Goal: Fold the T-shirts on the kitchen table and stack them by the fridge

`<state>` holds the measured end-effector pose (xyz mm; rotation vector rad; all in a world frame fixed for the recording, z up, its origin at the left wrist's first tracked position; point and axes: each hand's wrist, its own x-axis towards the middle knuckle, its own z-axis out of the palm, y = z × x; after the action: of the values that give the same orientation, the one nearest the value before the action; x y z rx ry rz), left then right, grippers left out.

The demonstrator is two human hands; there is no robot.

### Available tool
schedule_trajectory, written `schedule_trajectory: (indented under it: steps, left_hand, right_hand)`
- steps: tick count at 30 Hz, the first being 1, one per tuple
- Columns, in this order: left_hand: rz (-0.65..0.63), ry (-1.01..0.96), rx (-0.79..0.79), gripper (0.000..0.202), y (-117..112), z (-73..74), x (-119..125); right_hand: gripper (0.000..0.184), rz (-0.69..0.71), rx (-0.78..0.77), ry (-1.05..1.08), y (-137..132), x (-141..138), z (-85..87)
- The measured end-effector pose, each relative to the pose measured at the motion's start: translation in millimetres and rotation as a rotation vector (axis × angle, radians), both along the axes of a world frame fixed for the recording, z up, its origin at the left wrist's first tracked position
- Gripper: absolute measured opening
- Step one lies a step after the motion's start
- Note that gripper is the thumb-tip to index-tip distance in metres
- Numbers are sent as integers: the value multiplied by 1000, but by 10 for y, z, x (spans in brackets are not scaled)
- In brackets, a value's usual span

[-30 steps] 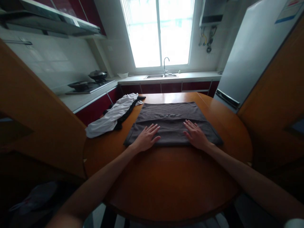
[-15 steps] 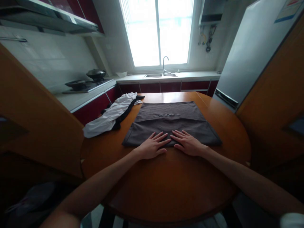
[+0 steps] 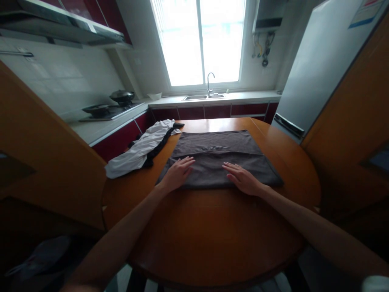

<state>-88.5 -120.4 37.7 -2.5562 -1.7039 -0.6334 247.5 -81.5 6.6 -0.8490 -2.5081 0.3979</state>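
The marking (image 3: 215, 148) on the dark grey cloth (image 3: 209, 166) is too small to read. The left hand (image 3: 178, 174) and right hand (image 3: 243, 180) hide their palms. The top edge cuts the refrigerator (image 3: 328, 65).

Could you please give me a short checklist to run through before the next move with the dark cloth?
1. Dark cloth wholly on the table: ok.
2. Dark cloth smooth: not ok, creased across the middle.
3. Left hand and right hand empty: ok.
4. Both hands pressing on the cloth: cannot tell.
5. White garment apart from the cloth: cannot tell, their far ends look close.
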Motion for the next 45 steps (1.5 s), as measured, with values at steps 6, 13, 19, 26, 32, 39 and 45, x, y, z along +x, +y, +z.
schedule_trajectory:
  steps: [6, 13, 19, 26, 32, 39, 45]
  left_hand:
    - [348, 155, -256, 66, 228, -167, -634]
    - [387, 213, -417, 74, 244, -246, -741]
    - [348, 196, -117, 66, 137, -154, -421]
    - [97, 224, -173, 63, -16, -295, 49]
    - [88, 224, -234, 61, 3, -391, 28]
    - [-35, 209, -230, 64, -39, -261, -207]
    - [32, 257, -202, 61, -212, -193, -610]
  right_hand:
    - [57, -493, 166, -42, 309, 250, -49]
    - [76, -801, -74, -305, 559, 533, -269]
    - [70, -785, 139, -240, 423, 408, -145]
    - [63, -495, 84, -227, 277, 186, -174]
    - [61, -476, -29, -263, 299, 178, -204]
    - [63, -478, -8, -281, 269, 228, -174]
    - [68, -478, -3, -376, 247, 379, -137]
